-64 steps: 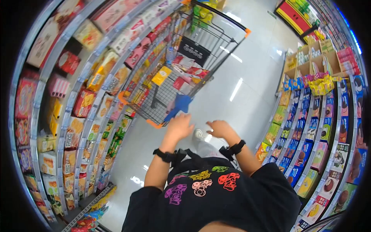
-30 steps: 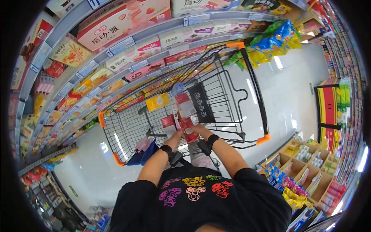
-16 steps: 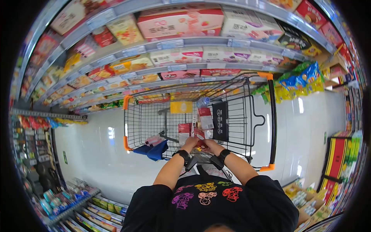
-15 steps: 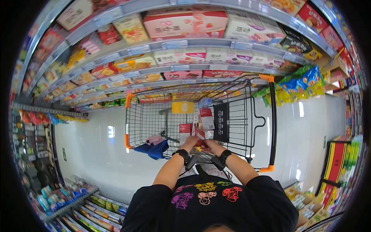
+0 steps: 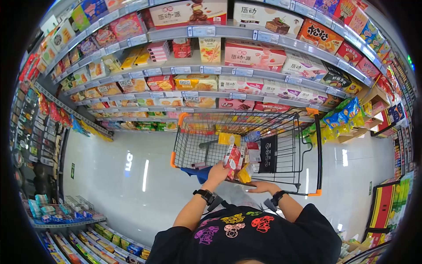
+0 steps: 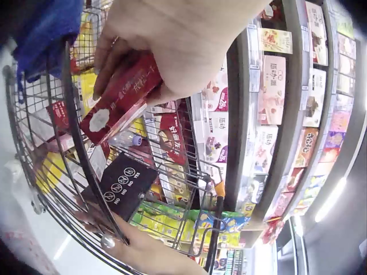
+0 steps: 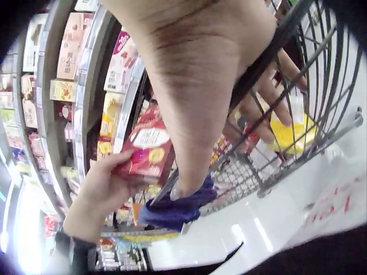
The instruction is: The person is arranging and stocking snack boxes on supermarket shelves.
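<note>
My left hand (image 5: 216, 175) grips a red snack box (image 6: 123, 94) above the near side of the shopping cart (image 5: 175, 159). In the right wrist view, that box (image 7: 150, 143) shows its printed face with a white oval label. My right hand (image 5: 263, 187) lies over the cart's near rim, holding no goods. Its fingers (image 7: 269, 94) extend inside the wires with the thumb outside. A yellow pack (image 5: 245, 174) lies in the cart between the hands. Farther in are a yellow box (image 5: 228, 139), a red and white box (image 5: 252, 152) and a clear bottle (image 5: 252, 135).
A blue cloth item (image 5: 198, 174) hangs at the cart's near left side. A black sign panel (image 5: 267, 154) stands inside near the handle (image 5: 319, 154). Shelves of boxed snacks (image 5: 254, 55) run along the far side. Blue and yellow snack bags (image 5: 343, 115) hang beyond the handle.
Both hands reached beside the cart, then held the red box together. Now my left hand alone keeps it, while my right hand has moved right onto the rim. The yellow pack shows in the cart.
</note>
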{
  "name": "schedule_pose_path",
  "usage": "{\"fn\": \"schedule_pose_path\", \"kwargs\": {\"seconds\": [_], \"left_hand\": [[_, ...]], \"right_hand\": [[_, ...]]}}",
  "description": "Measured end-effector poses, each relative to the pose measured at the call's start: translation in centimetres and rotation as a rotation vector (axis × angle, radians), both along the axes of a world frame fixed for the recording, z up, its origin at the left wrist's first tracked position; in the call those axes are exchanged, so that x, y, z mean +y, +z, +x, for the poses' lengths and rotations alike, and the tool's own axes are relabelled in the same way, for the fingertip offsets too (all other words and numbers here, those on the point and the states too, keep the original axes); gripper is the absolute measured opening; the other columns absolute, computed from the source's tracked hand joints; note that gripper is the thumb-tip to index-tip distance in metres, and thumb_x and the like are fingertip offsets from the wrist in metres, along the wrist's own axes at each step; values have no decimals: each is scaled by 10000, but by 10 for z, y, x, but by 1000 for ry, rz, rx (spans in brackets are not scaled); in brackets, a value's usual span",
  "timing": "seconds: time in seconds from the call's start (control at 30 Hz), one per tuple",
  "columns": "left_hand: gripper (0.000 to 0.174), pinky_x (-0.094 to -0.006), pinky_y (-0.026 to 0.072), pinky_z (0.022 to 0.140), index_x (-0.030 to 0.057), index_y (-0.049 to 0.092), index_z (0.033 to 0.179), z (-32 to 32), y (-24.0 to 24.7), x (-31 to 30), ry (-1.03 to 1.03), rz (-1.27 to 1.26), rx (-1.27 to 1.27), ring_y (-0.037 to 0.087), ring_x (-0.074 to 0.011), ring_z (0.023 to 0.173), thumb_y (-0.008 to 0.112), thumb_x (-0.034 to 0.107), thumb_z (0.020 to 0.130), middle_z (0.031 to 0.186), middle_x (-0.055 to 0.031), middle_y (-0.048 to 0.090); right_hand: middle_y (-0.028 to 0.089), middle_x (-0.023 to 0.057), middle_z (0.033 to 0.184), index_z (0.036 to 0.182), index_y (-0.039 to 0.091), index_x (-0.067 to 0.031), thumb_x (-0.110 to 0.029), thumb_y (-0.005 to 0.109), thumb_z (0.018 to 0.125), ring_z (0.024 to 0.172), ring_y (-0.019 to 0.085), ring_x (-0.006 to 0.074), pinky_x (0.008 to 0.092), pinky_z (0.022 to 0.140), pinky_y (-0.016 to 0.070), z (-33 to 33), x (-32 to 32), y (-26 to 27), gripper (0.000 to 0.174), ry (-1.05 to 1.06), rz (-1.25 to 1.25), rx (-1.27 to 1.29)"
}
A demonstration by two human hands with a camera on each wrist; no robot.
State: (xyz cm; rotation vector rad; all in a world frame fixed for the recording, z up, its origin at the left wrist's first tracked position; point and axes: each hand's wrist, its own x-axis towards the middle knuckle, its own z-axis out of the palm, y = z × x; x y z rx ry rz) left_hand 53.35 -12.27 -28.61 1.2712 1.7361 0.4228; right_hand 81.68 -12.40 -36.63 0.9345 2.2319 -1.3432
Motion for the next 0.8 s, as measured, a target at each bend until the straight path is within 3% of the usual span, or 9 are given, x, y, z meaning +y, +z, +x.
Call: {"fn": "schedule_pose_path", "kwargs": {"seconds": [0.13,0.17,0.27,0.37,0.47,0.6,0.73,0.8], "left_hand": [[457,-456,482,799,-32,517,1041,-24,-11,-21,24,127,-30,607,-413,919,614,340,795,927,-259,638],[465,-457,477,794,-28,517,1039,-30,-17,-25,37,150,-91,605,-416,915,617,355,795,922,-259,637],[461,-452,475,794,-25,522,1025,-35,-6,-36,5,131,-40,606,-415,912,621,362,794,929,-260,634],[452,-436,475,793,-26,541,989,-40,-25,-38,-62,115,-86,607,-409,907,626,371,791,940,-259,630],[447,-425,475,783,-33,557,949,-48,-15,-38,-132,115,-89,606,-403,906,628,378,786,949,-259,626],[435,-397,461,733,-27,579,903,-67,-2,-30,-197,79,-97,607,-348,845,643,384,773,911,-215,629],[412,-381,463,716,-29,599,937,-83,30,-23,-212,51,-177,613,-311,830,627,349,773,904,-190,640],[472,-388,481,730,-36,601,955,-90,21,-13,-223,27,-200,632,-301,838,662,386,751,909,-207,647]], "right_hand": [[568,131,1234,1294,484,-105,-404,512,893,1124,543,272,364,960,417,-4,-6,28,500,-151,-36,-103],[623,111,1140,1260,522,-139,-376,534,882,1025,597,242,357,896,459,1,-12,18,446,-161,82,-59],[644,103,1088,1234,546,-132,-320,570,870,983,612,223,338,872,469,1,-25,35,411,-246,51,-117],[631,128,1112,1172,576,-103,-356,592,855,1026,595,295,383,877,468,7,-39,36,406,-280,86,-38],[662,94,1039,1202,576,-129,-260,619,848,949,624,220,336,849,479,13,-53,28,380,-327,120,-35],[659,111,1050,1135,609,-120,-350,630,830,974,621,276,368,841,485,15,-62,28,383,-344,146,-42],[668,85,1021,1117,631,-187,-378,625,823,946,629,269,353,822,489,15,-72,35,350,-444,229,-166],[677,78,977,1098,635,-202,-410,605,816,916,637,282,373,801,499,19,-75,38,351,-464,318,-175]]}}
